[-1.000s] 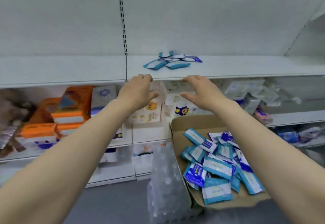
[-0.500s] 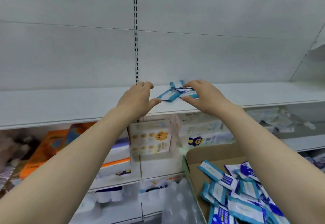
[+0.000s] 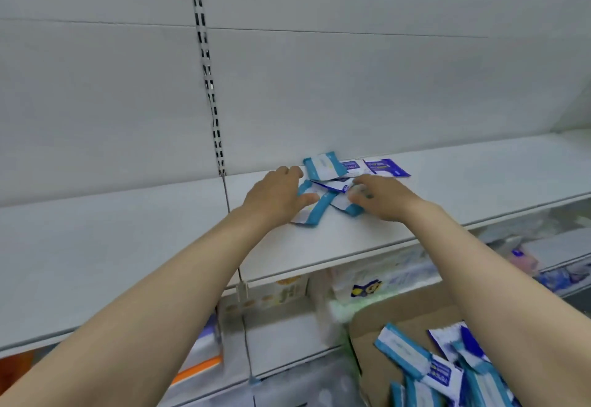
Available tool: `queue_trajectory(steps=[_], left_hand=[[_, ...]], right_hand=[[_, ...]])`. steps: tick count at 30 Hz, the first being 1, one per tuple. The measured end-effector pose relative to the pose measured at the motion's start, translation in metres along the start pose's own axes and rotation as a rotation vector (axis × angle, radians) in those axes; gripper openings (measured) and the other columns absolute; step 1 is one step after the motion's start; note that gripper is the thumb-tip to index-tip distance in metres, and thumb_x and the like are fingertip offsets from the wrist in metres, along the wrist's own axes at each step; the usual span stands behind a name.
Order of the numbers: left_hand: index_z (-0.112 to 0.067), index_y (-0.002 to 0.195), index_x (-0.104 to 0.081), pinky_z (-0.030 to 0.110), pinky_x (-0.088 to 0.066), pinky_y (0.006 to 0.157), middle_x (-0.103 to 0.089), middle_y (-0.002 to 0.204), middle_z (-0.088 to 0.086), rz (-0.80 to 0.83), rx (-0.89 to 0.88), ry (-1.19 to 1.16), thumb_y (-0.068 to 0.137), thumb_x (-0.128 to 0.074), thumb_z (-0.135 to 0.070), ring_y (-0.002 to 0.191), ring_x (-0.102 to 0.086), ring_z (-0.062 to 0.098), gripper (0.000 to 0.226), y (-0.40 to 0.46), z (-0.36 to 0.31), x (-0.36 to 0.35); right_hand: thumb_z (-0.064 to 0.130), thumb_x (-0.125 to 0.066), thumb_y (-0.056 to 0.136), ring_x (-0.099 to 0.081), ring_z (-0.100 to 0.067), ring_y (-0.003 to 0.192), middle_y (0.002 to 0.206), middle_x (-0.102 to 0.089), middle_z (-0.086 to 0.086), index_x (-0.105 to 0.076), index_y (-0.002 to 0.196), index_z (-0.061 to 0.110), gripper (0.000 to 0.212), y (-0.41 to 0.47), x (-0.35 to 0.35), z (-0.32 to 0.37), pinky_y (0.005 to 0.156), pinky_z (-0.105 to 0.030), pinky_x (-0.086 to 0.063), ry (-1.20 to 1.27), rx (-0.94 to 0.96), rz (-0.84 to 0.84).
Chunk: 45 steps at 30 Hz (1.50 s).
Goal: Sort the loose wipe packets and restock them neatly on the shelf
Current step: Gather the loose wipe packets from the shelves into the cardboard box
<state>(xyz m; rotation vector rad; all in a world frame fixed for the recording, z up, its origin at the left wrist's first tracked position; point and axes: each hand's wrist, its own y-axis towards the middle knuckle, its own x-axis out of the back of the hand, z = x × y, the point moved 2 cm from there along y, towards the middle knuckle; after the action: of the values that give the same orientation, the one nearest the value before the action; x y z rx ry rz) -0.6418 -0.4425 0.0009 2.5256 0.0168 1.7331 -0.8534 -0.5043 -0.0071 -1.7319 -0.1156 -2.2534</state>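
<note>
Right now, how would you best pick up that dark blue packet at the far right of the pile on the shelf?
The dark blue packet lies flat on the shelf, largely clear of the others, with its right end free. I would probably come from the right with the right hand, pinching that free short edge between thumb and fingers. Being flat and thin, it may need sliding toward you first to lift an edge.

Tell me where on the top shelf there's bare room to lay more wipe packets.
Bare shelf runs right of the dark blue packet, and left of the slotted upright. It is crowded between the left hand and right hand, over the loose packets.
</note>
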Motion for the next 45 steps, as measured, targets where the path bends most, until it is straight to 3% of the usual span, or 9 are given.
queue_trajectory(steps=[2, 6, 11, 18, 24, 28, 34, 38, 45], left_hand=[[-0.019, 0.137, -0.042, 0.038, -0.046, 0.095, -0.048, 0.138, 0.005, 0.036, 0.015, 0.022, 0.091, -0.053, -0.055, 0.122, -0.048, 0.023, 0.060, 0.016, 0.006, -0.009], [-0.019, 0.135, -0.044, 0.037, -0.046, 0.091, -0.049, 0.134, 0.005, 0.085, 0.040, 0.044, 0.088, -0.055, -0.060, 0.120, -0.049, 0.023, 0.063, 0.040, 0.015, -0.019], [-0.020, 0.130, -0.046, 0.034, -0.046, 0.080, -0.053, 0.126, 0.004, 0.189, 0.040, 0.125, 0.076, -0.062, -0.069, 0.111, -0.052, 0.022, 0.074, 0.053, 0.020, -0.031], [-0.015, 0.117, -0.050, 0.031, -0.048, 0.074, -0.057, 0.114, 0.003, 0.275, 0.083, 0.091, 0.071, -0.074, -0.061, 0.092, -0.051, 0.018, 0.069, 0.059, 0.025, -0.020], [-0.028, 0.129, -0.046, 0.029, -0.043, 0.069, -0.056, 0.115, -0.002, 0.240, 0.001, -0.020, 0.071, -0.077, -0.054, 0.094, -0.050, 0.016, 0.071, 0.056, 0.040, -0.017], [-0.039, 0.128, -0.043, 0.030, -0.045, 0.069, -0.058, 0.109, -0.003, 0.207, 0.010, -0.147, 0.073, -0.078, -0.048, 0.094, -0.054, 0.017, 0.066, 0.046, 0.054, -0.012], [-0.041, 0.129, -0.042, 0.027, -0.043, 0.065, -0.058, 0.110, -0.003, 0.165, 0.052, -0.239, 0.075, -0.078, -0.042, 0.092, -0.055, 0.016, 0.065, 0.034, 0.087, -0.002], [-0.034, 0.127, -0.044, 0.028, -0.050, 0.071, -0.059, 0.108, -0.006, 0.143, 0.083, -0.272, 0.076, -0.079, -0.039, 0.090, -0.057, 0.012, 0.062, 0.036, 0.094, 0.003], [-0.018, 0.113, -0.057, 0.022, -0.040, 0.061, -0.058, 0.100, -0.005, 0.055, -0.004, -0.308, 0.079, -0.077, -0.032, 0.087, -0.056, 0.014, 0.042, 0.082, 0.044, 0.009]], right_hand=[[0.046, -0.045, 0.097, -0.059, -0.024, 0.103, 0.105, -0.060, 0.003, -0.058, 0.111, 0.023, 0.030, 0.007, -0.006, -0.007, 0.072, -0.031, -0.040, -0.036, 0.018, -0.015], [0.043, -0.056, 0.095, -0.053, -0.018, 0.099, 0.099, -0.054, 0.005, -0.057, 0.133, 0.019, 0.046, 0.010, -0.002, -0.010, 0.081, -0.030, -0.042, -0.104, 0.045, 0.011], [0.059, -0.069, 0.079, -0.048, -0.017, 0.113, 0.122, -0.053, 0.002, -0.062, 0.118, 0.027, 0.051, 0.005, 0.002, -0.017, 0.092, -0.033, -0.044, -0.151, -0.005, 0.032], [0.049, -0.085, 0.067, -0.063, -0.016, 0.083, 0.098, -0.066, 0.002, -0.063, 0.098, 0.019, 0.048, -0.005, 0.025, -0.015, 0.067, -0.031, -0.054, 0.052, -0.253, 0.158], [0.038, -0.088, 0.069, -0.060, -0.009, 0.057, 0.065, -0.067, 0.008, -0.073, 0.079, 0.017, 0.028, -0.003, 0.074, 0.013, 0.054, -0.021, -0.047, 0.482, -0.136, -0.103], [0.044, -0.082, 0.074, -0.062, -0.015, 0.072, 0.075, -0.066, 0.005, -0.066, 0.077, 0.021, 0.029, 0.051, 0.044, 0.042, 0.058, -0.025, -0.044, 0.379, -0.124, -0.114], [0.052, -0.077, 0.077, -0.061, -0.023, 0.104, 0.114, -0.066, -0.002, -0.062, 0.118, 0.017, 0.055, 0.103, 0.005, 0.055, 0.089, -0.036, -0.051, 0.161, -0.176, -0.061], [0.042, -0.087, 0.068, -0.057, -0.023, 0.112, 0.123, -0.056, -0.004, -0.047, 0.133, 0.014, 0.081, 0.106, 0.006, 0.054, 0.090, -0.036, -0.050, 0.349, -0.222, -0.078], [0.032, -0.086, 0.074, -0.073, -0.020, 0.079, 0.092, -0.074, -0.003, -0.071, 0.105, 0.018, 0.037, 0.071, 0.066, 0.011, 0.069, -0.034, -0.061, 0.717, -0.150, -0.241]])
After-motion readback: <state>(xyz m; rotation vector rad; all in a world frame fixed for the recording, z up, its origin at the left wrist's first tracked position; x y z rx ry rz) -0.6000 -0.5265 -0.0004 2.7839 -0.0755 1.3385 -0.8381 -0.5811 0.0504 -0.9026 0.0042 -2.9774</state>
